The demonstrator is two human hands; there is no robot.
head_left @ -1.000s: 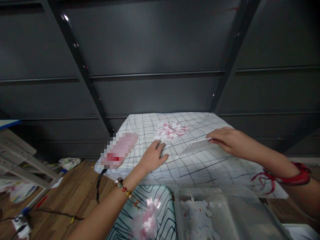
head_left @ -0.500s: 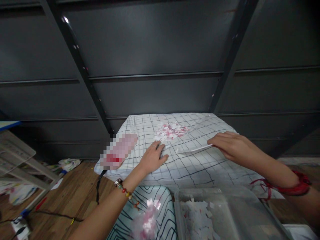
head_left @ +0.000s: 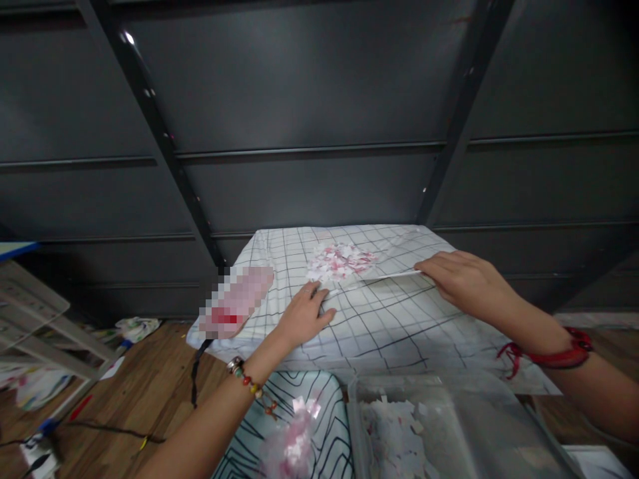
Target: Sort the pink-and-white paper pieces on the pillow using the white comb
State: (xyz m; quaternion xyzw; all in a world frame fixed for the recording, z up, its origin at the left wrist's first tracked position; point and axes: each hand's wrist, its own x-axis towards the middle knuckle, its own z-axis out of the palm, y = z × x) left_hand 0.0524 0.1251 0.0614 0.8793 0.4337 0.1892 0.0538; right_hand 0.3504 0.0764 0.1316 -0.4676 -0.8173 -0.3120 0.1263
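My left hand (head_left: 303, 314) lies on a white checked cloth (head_left: 384, 332), fingers stretched out and apart, holding nothing. Just beyond its fingertips is a loose pile of small white and pink paper scraps (head_left: 342, 261). On the right, my right hand (head_left: 462, 278) is closed around the end of a thin white strip (head_left: 387, 276). This strip reaches left, low over the cloth, along the near side of the scraps toward my left fingers. Its exact kind cannot be made out.
A clear plastic bin (head_left: 444, 432) with paper scraps stands in front, next to a patterned cushion (head_left: 324, 399) bearing a pink, shiny plastic bag (head_left: 294, 442). A blurred pink object (head_left: 244, 299) with a black cord lies at left. Dark panels (head_left: 309, 193) rise behind.
My right hand has moved slightly away from me, bringing the white strip closer to the scraps and to my left fingers. My left hand has stayed in place.
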